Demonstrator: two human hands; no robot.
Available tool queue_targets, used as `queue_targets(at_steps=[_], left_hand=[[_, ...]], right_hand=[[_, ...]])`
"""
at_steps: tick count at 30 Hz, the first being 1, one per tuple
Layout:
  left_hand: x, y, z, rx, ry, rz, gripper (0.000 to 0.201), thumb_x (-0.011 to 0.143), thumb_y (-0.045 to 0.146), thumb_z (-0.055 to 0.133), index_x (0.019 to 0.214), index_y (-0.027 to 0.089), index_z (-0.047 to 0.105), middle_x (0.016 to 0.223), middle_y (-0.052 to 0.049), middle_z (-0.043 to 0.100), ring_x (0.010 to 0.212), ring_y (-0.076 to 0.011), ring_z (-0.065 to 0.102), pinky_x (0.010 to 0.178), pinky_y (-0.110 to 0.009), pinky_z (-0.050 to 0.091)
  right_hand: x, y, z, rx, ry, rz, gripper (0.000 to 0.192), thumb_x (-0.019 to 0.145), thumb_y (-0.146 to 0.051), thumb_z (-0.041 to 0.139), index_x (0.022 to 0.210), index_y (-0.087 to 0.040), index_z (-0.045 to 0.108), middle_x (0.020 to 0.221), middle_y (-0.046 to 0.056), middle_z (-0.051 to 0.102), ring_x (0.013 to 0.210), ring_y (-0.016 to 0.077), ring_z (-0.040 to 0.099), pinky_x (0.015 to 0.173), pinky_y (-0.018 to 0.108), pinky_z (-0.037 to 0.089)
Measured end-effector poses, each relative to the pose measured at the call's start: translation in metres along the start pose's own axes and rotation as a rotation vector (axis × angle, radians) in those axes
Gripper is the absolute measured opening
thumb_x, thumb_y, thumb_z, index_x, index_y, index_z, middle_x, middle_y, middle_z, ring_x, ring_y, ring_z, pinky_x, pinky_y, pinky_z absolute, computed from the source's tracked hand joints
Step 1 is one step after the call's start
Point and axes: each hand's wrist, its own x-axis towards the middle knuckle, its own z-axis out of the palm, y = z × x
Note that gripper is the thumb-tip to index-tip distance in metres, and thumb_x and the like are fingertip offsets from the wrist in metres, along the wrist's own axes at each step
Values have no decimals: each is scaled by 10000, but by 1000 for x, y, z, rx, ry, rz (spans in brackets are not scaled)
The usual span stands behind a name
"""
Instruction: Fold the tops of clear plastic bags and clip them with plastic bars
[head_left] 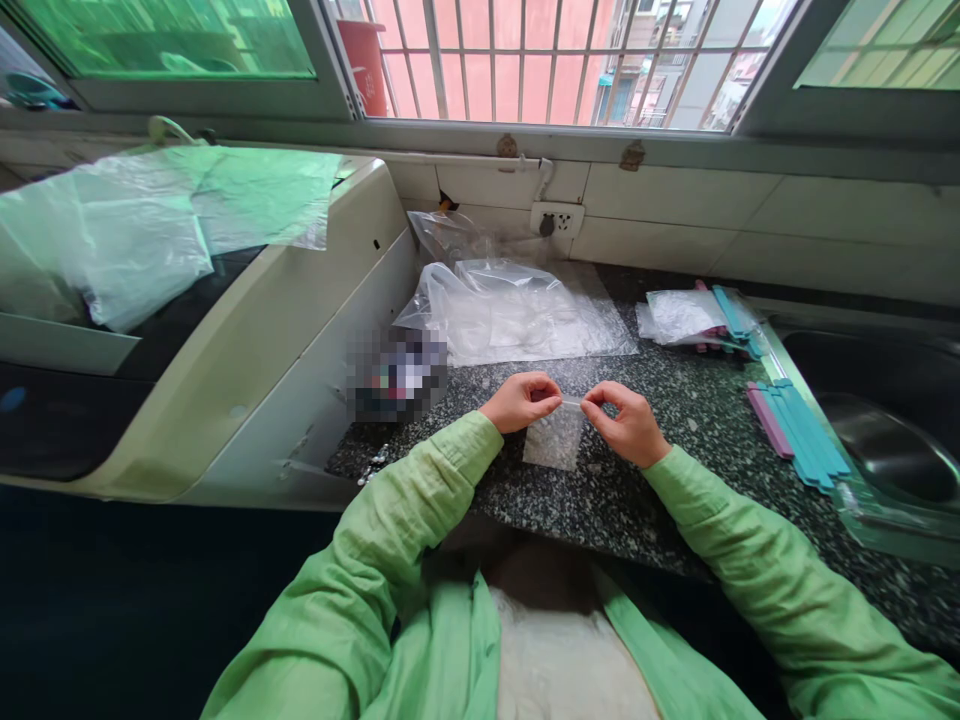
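Observation:
A small clear plastic bag (553, 441) hangs just over the speckled counter, its top edge stretched between my two hands. My left hand (523, 402) pinches the left end of that edge between thumb and fingers. At the right end, my right hand (626, 422) pinches it the same way. Whether anything lies inside the bag I cannot make out. Beyond my hands, a heap of larger clear plastic bags (510, 310) is spread on the counter.
On the right, flat teal strips (806, 432) and pink strips (770, 420) lie beside a metal sink (889, 445). Behind them are filled clear packets (686, 315). A bulky beige machine (300, 330) stands left, near a blurred-out object (397, 375). A wall socket (557, 220) is at the back.

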Motion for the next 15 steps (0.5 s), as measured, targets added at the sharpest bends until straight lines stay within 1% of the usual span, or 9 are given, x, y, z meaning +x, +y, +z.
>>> queue_targets(at_steps=[4,10,15], left_hand=[[0,1,0,-13,22,-8,178,660,279,580,639,103,561,589,15,488,537,-53,411,512,-182,352],[1,-1,-2,-82,100,-25,211,647,312,587,647,106,544,577,23,463,530,-53,388,505,-185,332],[1,-1,-1,-122,100,-42,183,633,284,581,648,108,534,586,24,462,540,-54,398,521,-189,338]], right_hand=[[0,0,0,25,0,26,125,762,-247,514,658,-182,535,630,19,568,621,137,528,605,270,426],[0,1,1,72,-45,83,114,754,-245,517,671,-175,552,633,14,584,610,126,539,599,249,426],[0,1,2,54,-51,83,124,756,-241,508,655,-177,541,621,11,569,607,127,532,597,252,422]])
